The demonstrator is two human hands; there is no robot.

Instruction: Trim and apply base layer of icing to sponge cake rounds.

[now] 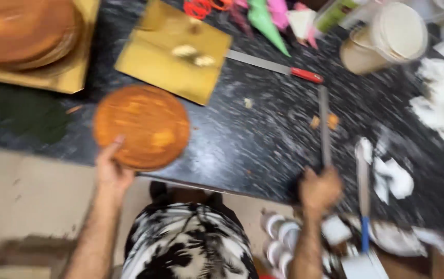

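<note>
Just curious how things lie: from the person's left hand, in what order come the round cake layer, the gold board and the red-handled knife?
From the left hand:
1. Round cake layer, held at its near edge.
2. Gold board, beyond the cake.
3. Red-handled knife, farther right, past the board.

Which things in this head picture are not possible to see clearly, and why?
- Right hand: it grips a long blade, but the handle is hidden in the fist and motion blur smears the edge.
- Left hand: thumb on the round cake; the fingers are hidden under it.
- Stacked cakes: cut off by the top-left edge.
- White lumps on the gold board: too blurred to tell.
</note>
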